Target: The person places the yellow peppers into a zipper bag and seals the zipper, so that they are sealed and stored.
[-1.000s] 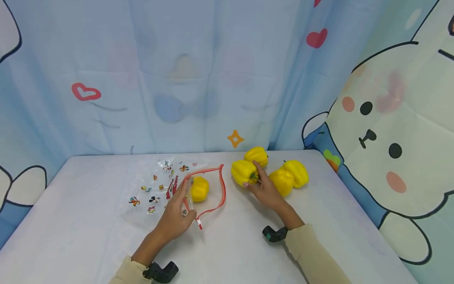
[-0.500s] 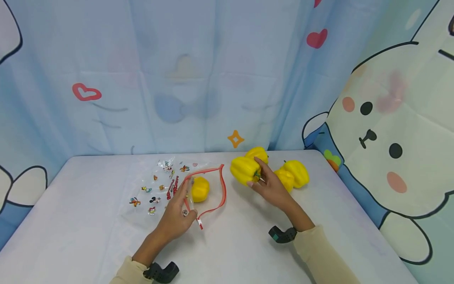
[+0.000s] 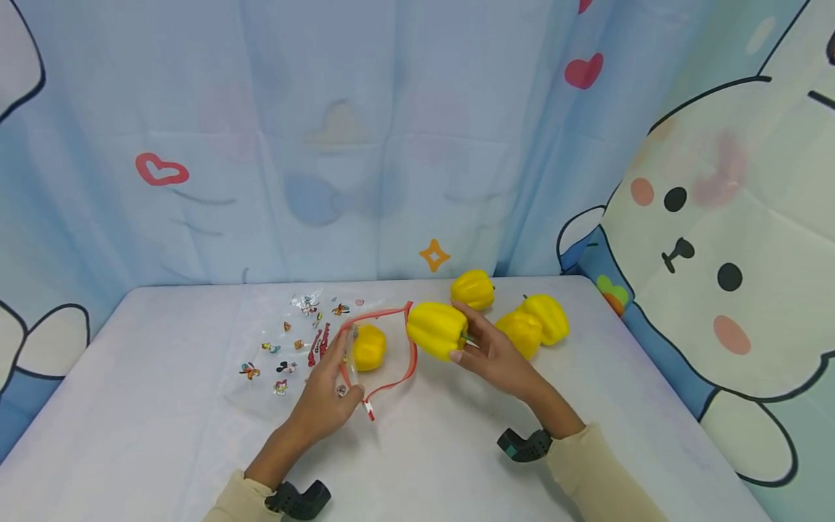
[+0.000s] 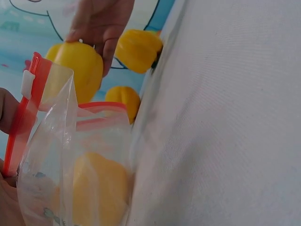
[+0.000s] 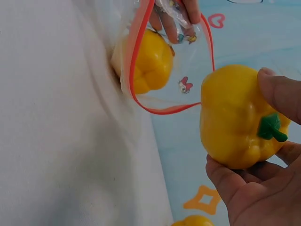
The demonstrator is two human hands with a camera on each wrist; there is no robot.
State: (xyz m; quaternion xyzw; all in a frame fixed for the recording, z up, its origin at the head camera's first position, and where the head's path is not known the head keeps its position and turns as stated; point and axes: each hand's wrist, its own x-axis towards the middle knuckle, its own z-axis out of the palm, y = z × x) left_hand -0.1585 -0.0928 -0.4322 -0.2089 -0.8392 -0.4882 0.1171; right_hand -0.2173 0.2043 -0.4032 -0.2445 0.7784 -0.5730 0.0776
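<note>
A clear zip bag with a red rim (image 3: 412, 355) and cartoon prints lies on the table, its mouth spread toward the right. My left hand (image 3: 326, 397) pinches the near upper edge of that mouth. Inside the bag is a yellow bell pepper (image 3: 370, 347), seen through the film in the left wrist view (image 4: 101, 190). My right hand (image 3: 499, 359) grips another yellow pepper (image 3: 435, 328) in the air at the right side of the opening. In the right wrist view this held pepper (image 5: 235, 117) has its green stem toward the palm.
One yellow pepper (image 3: 472, 289) stands at the table's back edge. Two more, a nearer one (image 3: 520, 333) and a farther one (image 3: 549, 319), touch each other to the right, beyond my right hand. A patterned blue curtain (image 3: 313, 145) hangs behind the white table (image 3: 150, 377).
My right hand has lifted its pepper off the table and carried it left, up to the bag's rim. The left hand and the bag have stayed in place.
</note>
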